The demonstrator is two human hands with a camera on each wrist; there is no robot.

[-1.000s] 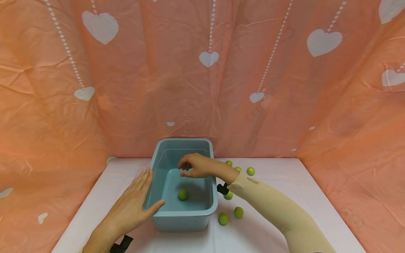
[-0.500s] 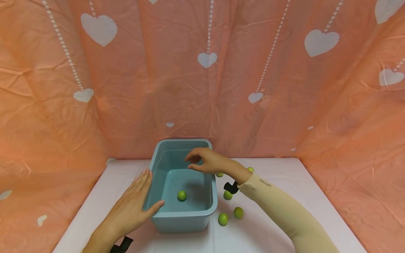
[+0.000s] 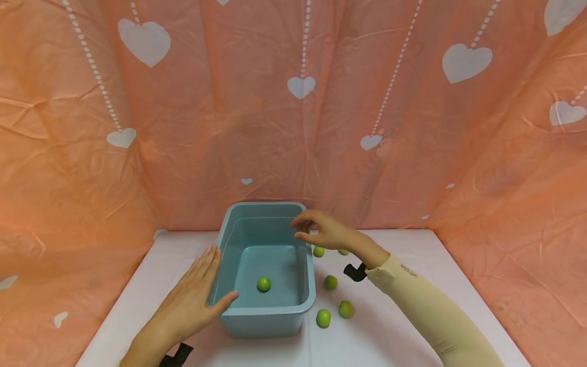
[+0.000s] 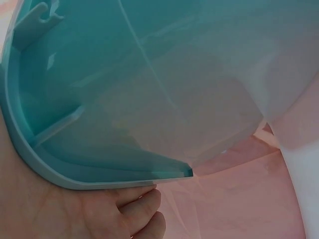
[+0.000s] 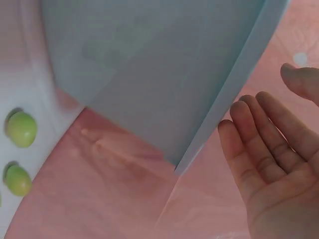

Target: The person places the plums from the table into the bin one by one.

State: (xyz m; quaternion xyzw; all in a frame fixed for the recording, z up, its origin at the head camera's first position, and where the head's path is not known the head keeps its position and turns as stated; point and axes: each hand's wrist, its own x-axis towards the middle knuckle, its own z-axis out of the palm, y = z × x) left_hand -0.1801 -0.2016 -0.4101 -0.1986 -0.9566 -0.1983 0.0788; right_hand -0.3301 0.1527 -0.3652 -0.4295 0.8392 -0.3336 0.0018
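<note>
A blue-grey plastic bin (image 3: 266,310) stands on the white table, with one green lime (image 3: 263,284) lying on its floor. My left hand (image 3: 194,290) rests flat along the bin's left rim near its front corner, fingers straight and thumb spread over the corner. In the left wrist view the palm and fingers (image 4: 142,211) lie against the outside of that rim. My right hand (image 3: 325,229) hangs over the bin's far right rim, fingers loosely bent. The right wrist view shows its palm (image 5: 284,199) bare, holding nothing, beside the bin wall (image 5: 149,74).
Several limes lie on the table right of the bin: a front one (image 3: 323,318), one beside it (image 3: 346,309), a middle one (image 3: 330,282) and others farther back (image 3: 318,251). An orange curtain with white hearts (image 3: 301,87) encloses the table's back and sides.
My right hand has moved right, from above the bin's inside to over its right rim. The lime in the bin has shifted very slightly. My left hand has stayed in place.
</note>
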